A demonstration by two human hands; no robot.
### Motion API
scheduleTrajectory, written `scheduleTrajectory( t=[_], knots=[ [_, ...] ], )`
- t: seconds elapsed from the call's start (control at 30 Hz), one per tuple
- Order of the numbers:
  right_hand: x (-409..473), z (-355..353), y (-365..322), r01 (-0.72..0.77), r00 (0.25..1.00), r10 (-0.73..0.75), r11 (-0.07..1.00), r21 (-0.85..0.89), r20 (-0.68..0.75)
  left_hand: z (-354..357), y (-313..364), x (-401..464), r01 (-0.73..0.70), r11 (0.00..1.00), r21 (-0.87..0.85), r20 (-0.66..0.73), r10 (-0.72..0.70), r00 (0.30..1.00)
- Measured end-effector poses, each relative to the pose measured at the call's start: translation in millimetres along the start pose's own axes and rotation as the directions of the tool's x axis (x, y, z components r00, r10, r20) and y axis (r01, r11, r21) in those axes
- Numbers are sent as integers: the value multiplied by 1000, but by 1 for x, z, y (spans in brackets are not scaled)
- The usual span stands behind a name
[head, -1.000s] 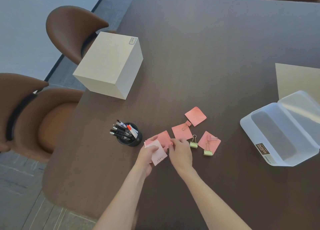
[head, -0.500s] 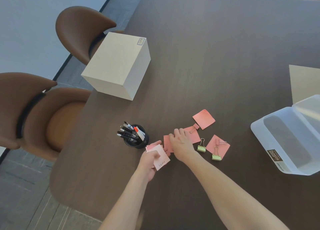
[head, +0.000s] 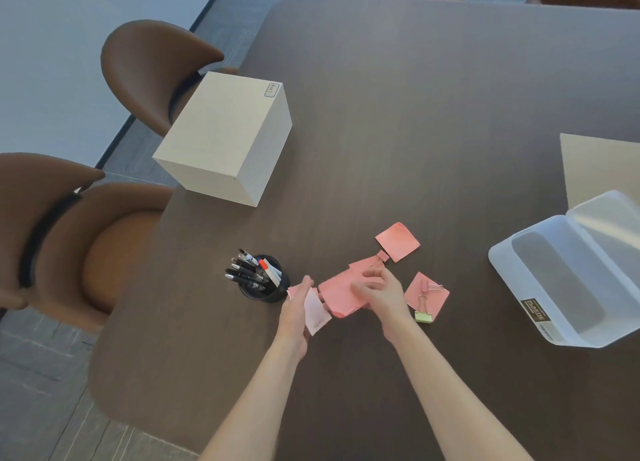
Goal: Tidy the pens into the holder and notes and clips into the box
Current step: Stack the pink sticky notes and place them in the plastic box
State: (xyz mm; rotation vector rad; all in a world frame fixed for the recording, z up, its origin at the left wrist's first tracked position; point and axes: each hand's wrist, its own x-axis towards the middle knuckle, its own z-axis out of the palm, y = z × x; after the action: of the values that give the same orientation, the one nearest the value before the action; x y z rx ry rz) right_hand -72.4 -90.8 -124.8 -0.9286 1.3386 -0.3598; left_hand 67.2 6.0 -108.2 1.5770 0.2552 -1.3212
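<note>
Low in the middle of the frame, your left hand [head: 298, 313] pinches a pale pink note [head: 316, 313], held tilted just right of the black pen holder [head: 265, 284], which stands full of pens [head: 247, 273]. Your right hand [head: 379, 292] is curled on a larger pink note [head: 341, 294]; motion blur means it is hard to tell whether the fingers grip it or only press it to the counter [head: 415, 114]. Just above it another note carries a pink clip [head: 382, 255], and a further note [head: 398, 241] lies beyond that. Right of your right hand, a note [head: 429, 296] bears a pink clip and a green clip [head: 423, 316]. The clear plastic box [head: 568, 287] sits open at the right edge. A beige cardboard box [head: 225, 138] stands at upper left.
</note>
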Motion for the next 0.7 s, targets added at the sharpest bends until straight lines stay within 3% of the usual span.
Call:
scheduleTrajectory(
  t=[0.1,0.17,0.3,0.43,0.57,0.63,0.7],
  knots=[
    [-15,14,6,28,999,-27,998,-53,19,13,-2,-1,25,999,-21,81,-23,996],
    [-18,26,9,102,995,-101,968,-230,15,20,-3,-4,33,999,-9,106,-32,994],
    [-9,30,10,253,947,-322,772,-583,-16,27,-1,-7,12,1000,8,96,-12,995],
    [20,9,14,74,850,-484,500,-863,-208,21,3,-1,26,995,-94,101,-16,995],
    [36,4,15,-37,897,-428,167,-985,-107,16,5,5,19,996,-92,67,-13,998],
    [39,7,17,-36,904,-421,90,-995,-71,14,5,5,20,996,-91,59,-15,998],
    [39,9,16,-19,904,-425,83,-996,-52,13,4,5,20,996,-82,54,-16,998]
  ],
)
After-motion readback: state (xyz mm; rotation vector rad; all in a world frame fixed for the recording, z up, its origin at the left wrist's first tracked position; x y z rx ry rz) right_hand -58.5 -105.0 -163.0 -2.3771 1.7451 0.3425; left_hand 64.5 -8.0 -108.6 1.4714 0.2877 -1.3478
